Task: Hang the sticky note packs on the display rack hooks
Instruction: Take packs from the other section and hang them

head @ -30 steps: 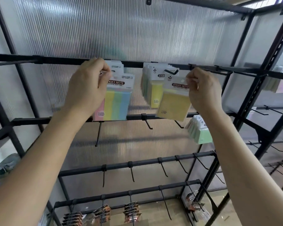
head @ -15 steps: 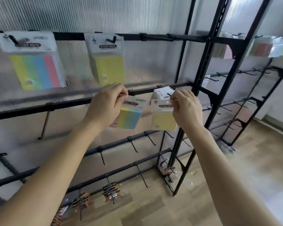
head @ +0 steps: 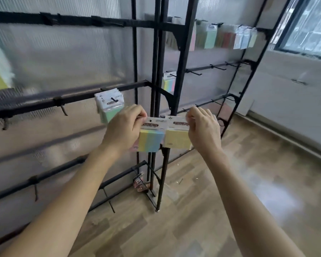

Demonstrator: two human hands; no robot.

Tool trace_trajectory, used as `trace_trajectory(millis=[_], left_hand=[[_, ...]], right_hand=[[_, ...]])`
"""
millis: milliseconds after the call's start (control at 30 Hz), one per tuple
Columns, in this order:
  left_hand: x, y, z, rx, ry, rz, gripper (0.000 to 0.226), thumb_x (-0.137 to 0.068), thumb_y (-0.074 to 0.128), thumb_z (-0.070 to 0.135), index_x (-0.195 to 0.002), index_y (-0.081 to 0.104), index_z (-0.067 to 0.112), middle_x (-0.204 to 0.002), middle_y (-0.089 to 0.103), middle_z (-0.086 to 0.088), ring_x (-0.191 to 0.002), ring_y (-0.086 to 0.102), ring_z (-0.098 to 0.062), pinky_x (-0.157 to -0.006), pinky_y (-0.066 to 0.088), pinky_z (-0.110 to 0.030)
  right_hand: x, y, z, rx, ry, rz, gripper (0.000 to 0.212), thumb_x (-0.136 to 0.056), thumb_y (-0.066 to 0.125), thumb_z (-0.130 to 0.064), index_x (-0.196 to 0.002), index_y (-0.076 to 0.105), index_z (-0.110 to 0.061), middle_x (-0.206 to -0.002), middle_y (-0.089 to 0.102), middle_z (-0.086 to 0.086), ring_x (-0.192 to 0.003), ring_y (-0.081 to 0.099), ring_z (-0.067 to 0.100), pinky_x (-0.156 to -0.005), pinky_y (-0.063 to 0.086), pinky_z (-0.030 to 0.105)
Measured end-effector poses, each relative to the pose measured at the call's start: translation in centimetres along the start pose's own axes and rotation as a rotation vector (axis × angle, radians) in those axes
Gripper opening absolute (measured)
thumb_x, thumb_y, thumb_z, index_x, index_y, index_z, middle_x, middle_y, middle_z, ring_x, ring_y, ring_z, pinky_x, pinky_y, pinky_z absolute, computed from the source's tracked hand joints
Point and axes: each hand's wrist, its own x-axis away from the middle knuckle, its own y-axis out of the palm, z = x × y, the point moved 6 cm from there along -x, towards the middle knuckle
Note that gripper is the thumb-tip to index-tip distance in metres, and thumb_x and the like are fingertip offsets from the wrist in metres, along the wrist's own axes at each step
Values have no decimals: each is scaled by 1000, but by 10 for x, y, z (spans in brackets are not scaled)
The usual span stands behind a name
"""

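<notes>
Yellow pack [head: 177,140]: right hand [head: 204,130] has its fingers clamped on the card top, in front of the rack posts [head: 183,71].
Striped pack [head: 151,140]: left hand [head: 124,129] has its fingers clamped on it, just beside the yellow one.
Hook [head: 114,99]: green packs [head: 107,111] hanging.

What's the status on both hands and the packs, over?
Left hand pinching multicolour pack by header. Right hand pinching yellow pack by header. Neither pack on a hook. Rack upright directly behind them.

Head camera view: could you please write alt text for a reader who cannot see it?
The left hand holds a striped pastel pack and the right hand a yellow pack, each pinched by its header card, before a black display rack. Green packs hang on a hook behind.
</notes>
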Motion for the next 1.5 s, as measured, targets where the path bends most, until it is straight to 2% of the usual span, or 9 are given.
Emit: trace_trajectory(millis=[67,333,500,600,867,1000,1100,1233,1500], left_hand=[[-11,27,15,2,8,2,8,-90,54,9,-82,55,9,-81,54,3,-79,49,-14,-65,33,-22],[-54,114,62,1,8,2,7,-91,54,11,-85,55,8,-83,53,3,-79,51,-14,-65,39,-27],[-95,157,78,-40,47,18,5,-89,55,8,-85,56,9,-82,49,7,-80,46,-14,-71,34,-29],[-124,181,79,-39,57,35,6,-89,55,8,-84,56,9,-81,49,7,-79,43,-12,-70,31,-29],[-211,239,50,-57,10,112,7,-89,55,8,-83,54,8,-80,50,3,-78,46,-15,-71,33,-28],[-246,261,29,-82,-20,131,8,-90,54,8,-82,53,9,-81,51,2,-78,44,-14,-71,30,-27],[-266,270,12,-110,-39,151,7,-89,54,6,-83,53,9,-82,53,0,-80,45,-14,-70,31,-28],[-285,283,-13,-153,-101,170,6,-90,54,9,-84,54,9,-83,53,1,-81,47,-16,-71,32,-28],[-303,304,-55,-215,-221,202,10,-88,56,6,-82,51,12,-83,48,6,-81,46,-15,-70,33,-29]], right_hand=[[0,-6,35,12,10,-4,13,-78,38,-7,-73,49,-12,-73,57,3,-73,50,27,-65,30,31],[3,-18,151,-9,80,-46,11,-73,40,-7,-71,42,-18,-73,57,2,-73,47,26,-65,27,30],[-20,-12,203,-6,109,-30,12,-73,41,-6,-71,41,-18,-73,57,2,-72,47,27,-64,27,30],[-45,0,234,7,135,-9,26,-77,50,1,-71,35,-19,-71,54,0,-71,43,24,-64,22,28],[-134,38,300,-31,95,-5,15,-77,43,-3,-72,40,-17,-72,54,2,-71,38,21,-65,30,33],[-169,60,324,-30,103,-1,11,-79,48,0,-74,49,-10,-71,50,0,-75,45,27,-65,27,32],[-189,83,337,-67,110,-31,16,-79,49,1,-75,47,-14,-72,48,-2,-78,46,27,-66,20,28],[-212,115,345,-118,67,-52,23,-79,49,-1,-74,40,-21,-74,55,3,-76,47,28,-66,24,31],[-259,184,350,-216,-108,-165,9,-82,44,-10,-76,51,-11,-77,59,4,-74,49,27,-63,30,33]])
